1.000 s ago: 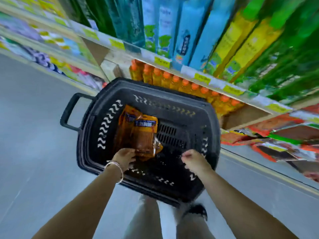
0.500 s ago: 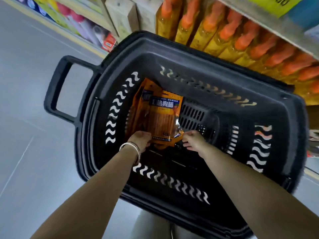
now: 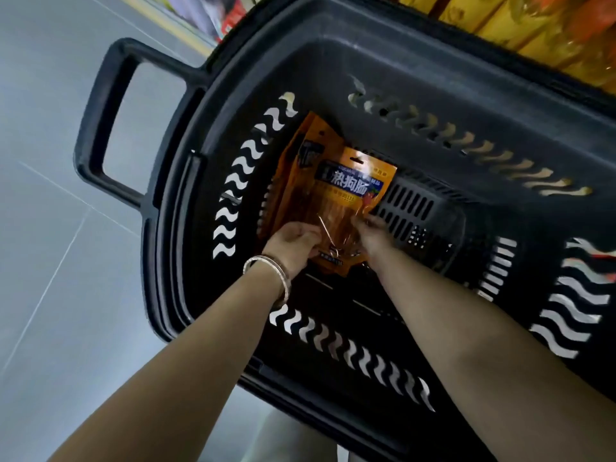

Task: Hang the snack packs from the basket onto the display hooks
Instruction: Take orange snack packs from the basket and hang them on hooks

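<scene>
A black plastic basket point(image 3: 416, 65) fills most of the view. Orange snack packs lie stacked at its bottom left. The top snack pack point(image 3: 350, 198) has a blue label band and a hang hole at its far end. A second snack pack point(image 3: 301, 151) lies partly under it. My left hand point(image 3: 293, 243), with a bracelet on the wrist, grips the near left edge of the top pack. On the near right edge of that pack my right hand point(image 3: 371, 236) is closed. No display hooks are in view.
The basket's handle point(image 3: 96, 128) sticks out to the left over grey floor tiles point(image 3: 50, 295). Shelves with yellow bottles point(image 3: 533, 31) run along the top right behind the basket. A low shelf with blurred goods point(image 3: 213, 11) is at the top.
The view has dropped closer to the basket. My right hand has gone from the basket's near rim down to the top pack, and now both hands hold its near end.
</scene>
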`<state>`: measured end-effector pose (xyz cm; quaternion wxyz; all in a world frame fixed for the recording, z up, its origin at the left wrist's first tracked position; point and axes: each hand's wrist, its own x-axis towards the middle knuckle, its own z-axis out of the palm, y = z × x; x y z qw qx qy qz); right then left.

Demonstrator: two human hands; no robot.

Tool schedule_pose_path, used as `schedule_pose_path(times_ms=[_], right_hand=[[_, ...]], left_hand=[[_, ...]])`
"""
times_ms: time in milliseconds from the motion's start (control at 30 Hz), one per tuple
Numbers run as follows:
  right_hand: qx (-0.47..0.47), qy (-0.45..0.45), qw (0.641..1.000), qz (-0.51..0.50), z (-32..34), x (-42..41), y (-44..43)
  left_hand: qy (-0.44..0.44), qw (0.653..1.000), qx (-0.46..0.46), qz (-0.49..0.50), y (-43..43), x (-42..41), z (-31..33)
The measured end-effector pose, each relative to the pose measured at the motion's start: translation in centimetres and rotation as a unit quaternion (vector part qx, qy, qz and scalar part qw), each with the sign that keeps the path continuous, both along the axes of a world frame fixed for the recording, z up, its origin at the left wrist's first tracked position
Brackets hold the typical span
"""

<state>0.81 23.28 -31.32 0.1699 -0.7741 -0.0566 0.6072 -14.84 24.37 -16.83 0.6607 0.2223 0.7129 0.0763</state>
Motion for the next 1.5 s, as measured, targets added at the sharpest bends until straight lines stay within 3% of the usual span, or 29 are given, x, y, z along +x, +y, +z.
schedule_pose_path(times_ms=[167,433,567,700,767,833,967,1067,1200,1333,1500], right_hand=[[0.014,-0.034,0.999,-0.008,0.1,-0.1,-0.2],[0.076,0.021,0.997,0.013,3.4,-0.2,-1.2],[0.121,0.035,0.992,-0.027,5.8,2.5,-2.3],[0.118,0.146,0.980,-0.063,7.8,4.3,-1.9],[0.095,0.222,0.970,-0.035,8.4,3.9,-1.5],[0.069,0.239,0.969,0.006,8.2,3.1,-1.2],[0.079,0.077,0.994,0.029,4.9,2.7,-0.8],[0.056,-0.025,0.995,0.083,1.0,3.1,-0.8],[0.084,-0.080,0.976,0.182,-2.6,2.7,0.2],[0.074,-0.207,0.935,0.278,-4.3,2.8,0.8],[0.033,-0.132,0.953,0.272,-3.9,2.4,0.2]], left_hand=[[0.005,1.000,-0.001,-0.012,-0.1,-0.2,-0.2],[0.036,0.999,0.012,-0.018,-0.3,-0.4,-0.3],[0.075,0.996,0.030,-0.020,-0.6,-0.5,-0.3],[0.110,0.993,0.031,-0.031,-0.8,-0.2,-0.4],[0.104,0.994,0.019,-0.026,-0.4,-0.1,-0.3],[0.105,0.993,0.022,-0.044,-0.1,-0.3,-0.4],[0.212,0.961,0.080,-0.159,0.9,-2.2,-1.3],[0.227,0.962,0.059,-0.137,1.2,-4.2,-2.1],[0.187,0.971,0.050,-0.141,1.4,-4.7,-3.4],[0.174,0.976,0.044,-0.126,1.4,-4.4,-4.1],[0.175,0.975,0.037,-0.132,1.0,-4.6,-4.6]])
